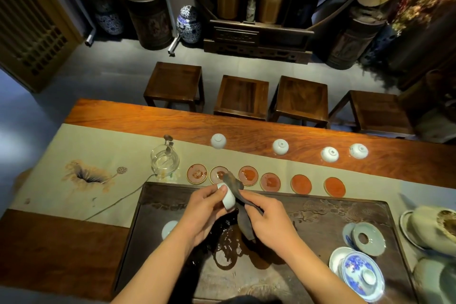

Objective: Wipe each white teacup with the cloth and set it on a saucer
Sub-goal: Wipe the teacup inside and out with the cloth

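My left hand (206, 207) grips a white teacup (228, 198) tilted on its side above the dark tea tray (320, 210). My right hand (269, 219) holds a dark brown cloth (237, 187) pressed against the cup. Several round red saucers (197, 173) lie in a row on the beige runner beyond the tray, all bare. Several white teacups (218, 141) stand upside down in a farther row near the runner's far edge. Another pale cup (169, 228) sits on the tray, partly hidden by my left forearm.
A glass pitcher (164, 160) stands left of the saucers. Blue-and-white lidded bowls (361, 274) and pale celadon dishes (369, 238) sit at the tray's right end. A wet patch (227, 249) marks the tray. Wooden stools (241, 96) line the table's far side.
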